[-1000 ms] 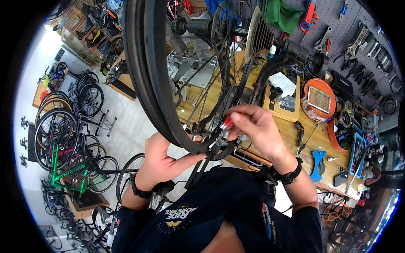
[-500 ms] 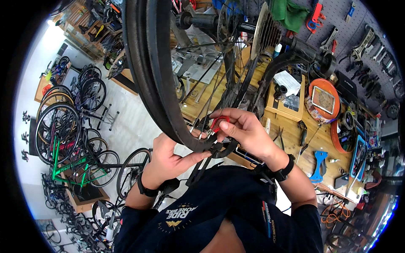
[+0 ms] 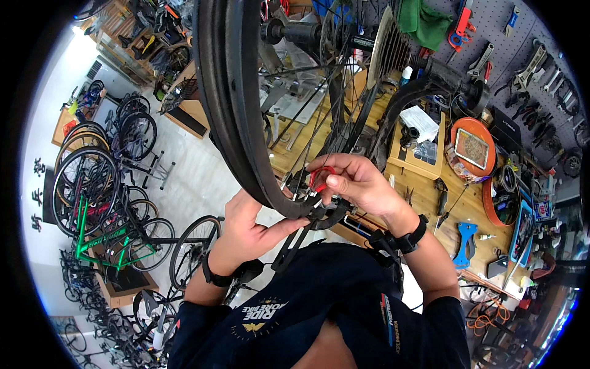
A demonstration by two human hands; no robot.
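Note:
A bicycle wheel with a bare black rim (image 3: 241, 117) is mounted in a dark truing stand (image 3: 402, 101), its cassette (image 3: 388, 49) on the right. At the rim's near edge, my right hand (image 3: 365, 189) pinches a red spoke wrench (image 3: 321, 178) between thumb and fingers, set close to a spoke by the rim. My left hand (image 3: 251, 226) is closed around the rim's lower left part, thumb along the near side, its other fingers partly hidden behind the rim. The stand's lower arm (image 3: 329, 218) sits just below both hands.
Behind the wheel is a wooden workbench (image 3: 424, 206) with an open cardboard box (image 3: 418, 161), an orange round tin (image 3: 472, 144), a blue tool (image 3: 466, 245) and a screwdriver. Tools hang on a pegboard (image 3: 491, 27) at the right. Several bicycles (image 3: 86, 184) stand at the left.
The wheel and the background appear slightly shifted to the right. My right hand has turned a little with the spoke wrench; my left hand keeps its hold on the rim.

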